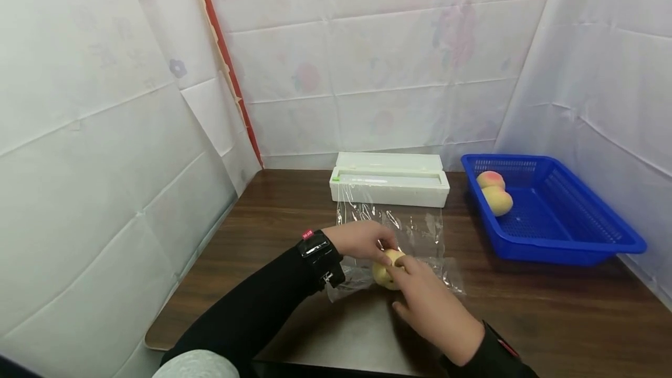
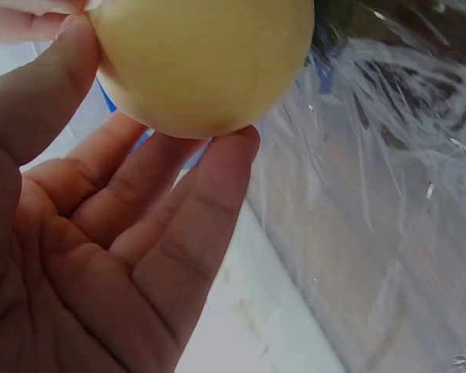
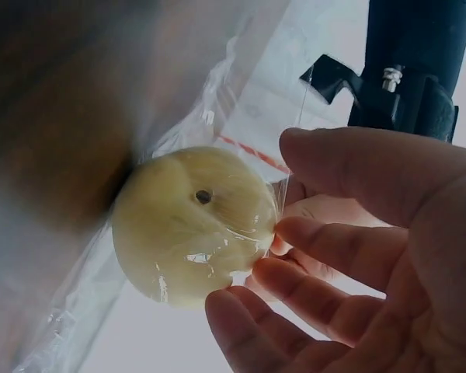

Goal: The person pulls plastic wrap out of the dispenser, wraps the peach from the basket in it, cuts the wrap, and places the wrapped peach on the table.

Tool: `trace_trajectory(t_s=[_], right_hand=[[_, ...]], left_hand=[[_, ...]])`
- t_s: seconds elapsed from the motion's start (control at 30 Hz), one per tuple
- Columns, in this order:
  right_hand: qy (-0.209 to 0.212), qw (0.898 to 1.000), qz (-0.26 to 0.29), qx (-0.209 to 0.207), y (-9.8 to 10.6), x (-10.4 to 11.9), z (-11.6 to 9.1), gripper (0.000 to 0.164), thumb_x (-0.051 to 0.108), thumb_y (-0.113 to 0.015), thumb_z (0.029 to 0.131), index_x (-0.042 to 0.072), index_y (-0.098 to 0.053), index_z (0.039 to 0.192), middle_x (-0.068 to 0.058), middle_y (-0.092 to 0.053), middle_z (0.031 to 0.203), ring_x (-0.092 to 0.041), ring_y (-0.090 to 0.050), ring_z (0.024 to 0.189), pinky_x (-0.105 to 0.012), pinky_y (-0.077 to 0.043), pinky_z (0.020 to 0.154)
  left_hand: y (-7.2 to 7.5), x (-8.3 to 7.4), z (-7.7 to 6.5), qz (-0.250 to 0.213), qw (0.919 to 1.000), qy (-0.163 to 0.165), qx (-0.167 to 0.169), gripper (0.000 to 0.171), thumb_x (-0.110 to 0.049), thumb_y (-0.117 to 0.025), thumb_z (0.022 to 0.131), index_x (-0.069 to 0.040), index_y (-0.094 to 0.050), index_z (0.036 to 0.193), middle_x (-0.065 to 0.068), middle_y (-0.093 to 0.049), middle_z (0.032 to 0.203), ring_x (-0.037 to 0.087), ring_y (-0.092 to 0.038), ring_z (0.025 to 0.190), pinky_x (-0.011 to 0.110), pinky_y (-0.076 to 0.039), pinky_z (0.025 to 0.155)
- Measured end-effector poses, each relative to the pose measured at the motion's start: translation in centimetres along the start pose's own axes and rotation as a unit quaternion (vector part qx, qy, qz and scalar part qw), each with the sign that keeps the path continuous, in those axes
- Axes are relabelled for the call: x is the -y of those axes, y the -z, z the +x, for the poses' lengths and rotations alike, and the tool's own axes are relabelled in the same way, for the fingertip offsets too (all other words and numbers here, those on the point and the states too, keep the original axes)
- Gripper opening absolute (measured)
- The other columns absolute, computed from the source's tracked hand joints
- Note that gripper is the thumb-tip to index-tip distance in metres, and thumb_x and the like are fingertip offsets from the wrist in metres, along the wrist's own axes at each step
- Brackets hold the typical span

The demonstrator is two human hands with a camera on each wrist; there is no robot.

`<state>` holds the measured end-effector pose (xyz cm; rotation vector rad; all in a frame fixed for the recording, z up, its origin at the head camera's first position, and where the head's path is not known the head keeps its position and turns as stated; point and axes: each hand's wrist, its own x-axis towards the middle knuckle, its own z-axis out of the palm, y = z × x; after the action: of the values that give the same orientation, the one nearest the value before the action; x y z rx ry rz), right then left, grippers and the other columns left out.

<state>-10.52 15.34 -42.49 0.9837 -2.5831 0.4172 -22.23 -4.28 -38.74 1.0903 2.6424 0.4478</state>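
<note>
A pale yellow peach (image 1: 385,276) stands on a sheet of clear plastic wrap (image 1: 420,232) near the table's front edge. My left hand (image 1: 362,240) holds it between thumb and fingertips; the left wrist view shows the thumb (image 2: 70,66) on one side and a finger under the fruit (image 2: 202,62). With its fingertips, my right hand (image 1: 433,308) touches the peach's side through the film, its thumb standing apart. In the right wrist view, film lies over part of the peach (image 3: 186,249), around a dark stem hollow.
Behind the wrap stands a white wrap dispenser box (image 1: 391,194), lid raised, the film running out of it. A blue plastic basket (image 1: 567,244) sits at the right with two peaches (image 1: 496,200) at its left side. White sheeting (image 1: 394,63) encloses the brown table (image 1: 278,209).
</note>
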Motion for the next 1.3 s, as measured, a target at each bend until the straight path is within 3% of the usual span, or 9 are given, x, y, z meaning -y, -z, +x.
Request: trace_trajectory(t_s=[0.1, 0.3, 0.4, 0.63, 0.83, 0.97, 1.1, 1.2, 1.3], right_hand=[[-0.023, 1.000, 0.009, -0.002, -0.3, -0.2, 0.9, 0.063, 0.010, -0.096, 0.075, 0.004, -0.070, 0.132, -0.009, -0.066, 0.117, -0.028, -0.063, 0.102, -0.047, -0.055, 0.089], [-0.060, 0.997, -0.003, -0.041, -1.2, -0.8, 2.0, 0.031, 0.007, -0.092, 0.078, 0.007, -0.071, 0.102, -0.003, -0.066, 0.099, -0.022, -0.062, 0.086, -0.039, -0.055, 0.076], [-0.093, 0.995, 0.010, -0.034, -1.5, -1.0, 2.3, 0.028, 0.010, -0.092, 0.081, 0.011, -0.065, 0.092, -0.001, -0.062, 0.092, -0.019, -0.059, 0.083, -0.037, -0.052, 0.072], [-0.106, 0.994, -0.004, -0.034, -2.2, -1.4, 3.1, 0.035, 0.019, -0.093, 0.082, 0.008, -0.068, 0.104, -0.004, -0.063, 0.096, -0.024, -0.063, 0.089, -0.039, -0.054, 0.078], [-0.113, 0.993, 0.001, -0.035, -2.3, -1.7, 3.6, 0.031, 0.017, -0.093, 0.082, 0.008, -0.068, 0.098, -0.003, -0.063, 0.092, -0.024, -0.063, 0.086, -0.039, -0.054, 0.076], [-0.090, 0.995, 0.012, -0.039, -2.4, -2.1, 3.9, 0.029, 0.014, -0.093, 0.081, 0.010, -0.065, 0.088, -0.001, -0.060, 0.087, -0.020, -0.059, 0.081, -0.038, -0.053, 0.075], [-0.059, 0.996, 0.002, -0.066, -2.6, -2.9, 4.4, 0.025, 0.011, -0.092, 0.081, 0.008, -0.068, 0.090, -0.002, -0.062, 0.085, -0.023, -0.062, 0.081, -0.039, -0.054, 0.074], [-0.044, 0.996, 0.000, -0.074, -2.6, -3.6, 4.9, 0.018, 0.006, -0.088, 0.084, 0.009, -0.072, 0.092, -0.002, -0.061, 0.084, -0.022, -0.061, 0.078, -0.037, -0.052, 0.071], [-0.032, 0.998, 0.005, -0.056, -2.5, -4.3, 5.5, 0.018, 0.001, -0.082, 0.088, 0.014, -0.069, 0.086, 0.000, -0.057, 0.081, -0.017, -0.054, 0.074, -0.033, -0.046, 0.069]], left_hand=[[0.0, 0.5, 0.1, -0.020, 0.9997, 0.011, -0.008, 0.018, -0.029, -0.083, 0.094, -0.025, -0.077, 0.110, -0.013, -0.074, 0.111, 0.003, -0.068, 0.106, 0.022, -0.055, 0.090], [-0.2, 1.4, 0.3, -0.051, 0.9985, 0.017, -0.010, 0.015, -0.026, -0.082, 0.095, -0.023, -0.076, 0.108, -0.011, -0.075, 0.111, 0.003, -0.069, 0.103, 0.021, -0.057, 0.085], [-0.3, 1.6, 0.2, -0.054, 0.9983, 0.017, -0.015, 0.013, -0.029, -0.081, 0.096, -0.023, -0.077, 0.107, -0.012, -0.075, 0.110, 0.003, -0.069, 0.101, 0.021, -0.057, 0.084], [-0.4, 1.8, 0.0, -0.063, 0.9971, 0.029, -0.033, 0.013, -0.033, -0.079, 0.097, -0.026, -0.079, 0.108, -0.013, -0.075, 0.111, 0.002, -0.068, 0.099, 0.024, -0.057, 0.083], [-0.2, 1.3, -1.3, 0.012, 0.9981, 0.008, -0.060, 0.029, -0.036, -0.071, 0.103, -0.024, -0.076, 0.129, -0.009, -0.076, 0.128, 0.008, -0.070, 0.116, 0.026, -0.056, 0.097], [0.5, -0.6, -3.0, 0.105, 0.9839, 0.001, -0.145, 0.031, -0.030, -0.070, 0.105, -0.020, -0.073, 0.133, -0.005, -0.075, 0.130, 0.011, -0.069, 0.121, 0.029, -0.055, 0.104], [0.3, -3.3, -4.4, 0.174, 0.9578, -0.032, -0.226, 0.018, -0.026, -0.072, 0.103, -0.020, -0.077, 0.120, -0.006, -0.076, 0.110, 0.009, -0.070, 0.101, 0.025, -0.058, 0.089], [-0.5, -4.9, -5.1, 0.206, 0.9439, -0.059, -0.251, 0.011, -0.027, -0.073, 0.102, -0.022, -0.079, 0.110, -0.009, -0.072, 0.095, 0.005, -0.065, 0.085, 0.021, -0.055, 0.076], [-1.7, -5.5, -5.2, 0.218, 0.9422, -0.066, -0.246, 0.007, -0.029, -0.075, 0.100, -0.023, -0.078, 0.098, -0.012, -0.067, 0.086, 0.001, -0.058, 0.075, 0.018, -0.050, 0.068]])
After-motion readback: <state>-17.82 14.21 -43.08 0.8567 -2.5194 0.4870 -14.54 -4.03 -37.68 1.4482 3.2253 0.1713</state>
